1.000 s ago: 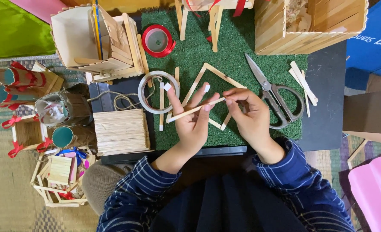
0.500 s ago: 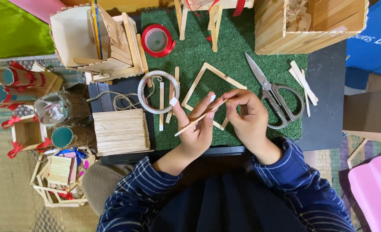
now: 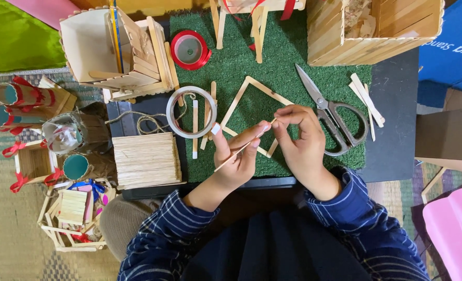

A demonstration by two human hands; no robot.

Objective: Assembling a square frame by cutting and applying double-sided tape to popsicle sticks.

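Both hands hold one thin wooden craft stick over a green turf mat. My left hand supports its lower half with fingers curled, a piece of white tape on the index fingertip. My right hand pinches the stick's upper end. Under the hands lies a square frame of glued sticks, partly hidden. A clear tape roll rests just left of my left hand, with loose sticks beside it.
Grey scissors lie right of my right hand. A stack of sticks, a red tape roll, a stick house, a wooden box and paper-tube crafts surround the mat. Twine lies near the stack.
The stick has tilted from nearly level to steeply slanted, and my left hand has drawn its fingers in around it. My right hand stayed at the upper end.
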